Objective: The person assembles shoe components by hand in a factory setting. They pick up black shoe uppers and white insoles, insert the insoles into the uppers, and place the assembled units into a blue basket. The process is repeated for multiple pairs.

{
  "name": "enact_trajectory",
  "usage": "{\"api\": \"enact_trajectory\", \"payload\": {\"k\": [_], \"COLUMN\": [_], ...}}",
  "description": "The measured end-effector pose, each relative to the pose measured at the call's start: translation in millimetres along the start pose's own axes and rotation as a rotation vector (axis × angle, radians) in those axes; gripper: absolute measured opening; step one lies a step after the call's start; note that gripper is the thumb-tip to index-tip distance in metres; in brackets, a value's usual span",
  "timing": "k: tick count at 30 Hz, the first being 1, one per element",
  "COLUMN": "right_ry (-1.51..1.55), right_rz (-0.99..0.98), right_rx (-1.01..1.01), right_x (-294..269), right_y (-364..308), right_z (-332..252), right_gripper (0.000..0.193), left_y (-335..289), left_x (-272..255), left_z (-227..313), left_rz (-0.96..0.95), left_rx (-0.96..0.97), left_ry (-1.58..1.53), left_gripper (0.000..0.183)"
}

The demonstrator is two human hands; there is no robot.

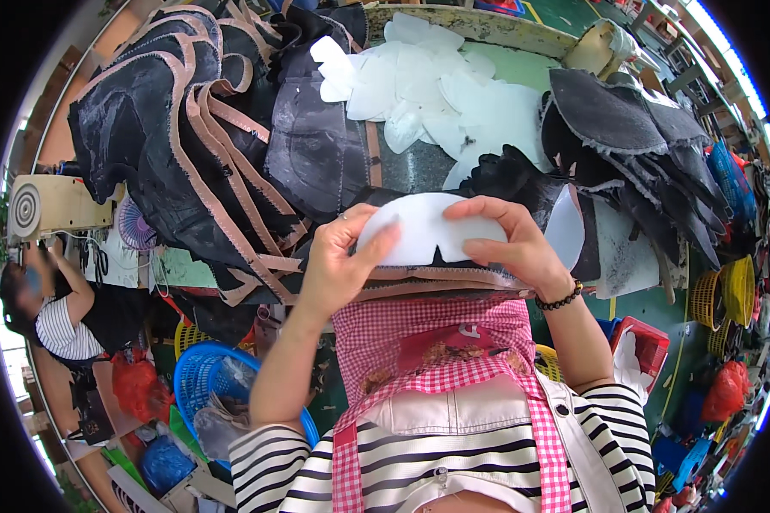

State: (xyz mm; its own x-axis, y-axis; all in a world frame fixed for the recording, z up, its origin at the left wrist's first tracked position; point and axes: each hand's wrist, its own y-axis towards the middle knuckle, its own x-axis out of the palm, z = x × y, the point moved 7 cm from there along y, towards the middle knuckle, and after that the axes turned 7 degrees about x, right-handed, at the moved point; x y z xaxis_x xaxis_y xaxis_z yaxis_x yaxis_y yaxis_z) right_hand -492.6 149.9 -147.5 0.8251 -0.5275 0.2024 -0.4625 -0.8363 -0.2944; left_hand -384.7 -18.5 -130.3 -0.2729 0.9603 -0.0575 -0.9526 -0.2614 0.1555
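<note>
Both my hands hold up a white rounded sheet piece (421, 224) with a small notch in its lower edge. My left hand (344, 248) pinches its left end between thumb and fingers. At the other end, my right hand (515, 239) grips the piece the same way. Behind it on the table lies a loose heap of similar white pieces (453, 85). Black cut material with pinkish zigzag-stitched edging (201, 154) is piled to the left, and a strip of it runs below my hands.
Dark fuzzy-edged pieces (607, 120) are stacked at the right. A blue basket (205, 376) stands low on the left, a red crate (646, 342) on the right. Yellow baskets (736, 291) are at the far right. Another person (68, 316) sits at a machine (56, 205) on the left.
</note>
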Motion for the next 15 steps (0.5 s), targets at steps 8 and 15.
{"api": "enact_trajectory", "payload": {"k": [8, 15], "right_ry": [-0.854, -1.131], "right_rz": [0.195, 0.281], "right_rx": [-0.386, -0.354], "right_x": [30.5, 50.0], "right_y": [-5.4, 1.1], "right_z": [-8.6, 17.3], "right_gripper": [0.039, 0.032], "left_y": [-16.4, -17.9], "left_x": [-7.6, 2.1], "left_z": [-19.8, -37.3], "left_rz": [0.268, 0.196], "left_rx": [-0.057, -0.065], "left_ry": [0.435, 0.674], "left_gripper": [0.019, 0.019]}}
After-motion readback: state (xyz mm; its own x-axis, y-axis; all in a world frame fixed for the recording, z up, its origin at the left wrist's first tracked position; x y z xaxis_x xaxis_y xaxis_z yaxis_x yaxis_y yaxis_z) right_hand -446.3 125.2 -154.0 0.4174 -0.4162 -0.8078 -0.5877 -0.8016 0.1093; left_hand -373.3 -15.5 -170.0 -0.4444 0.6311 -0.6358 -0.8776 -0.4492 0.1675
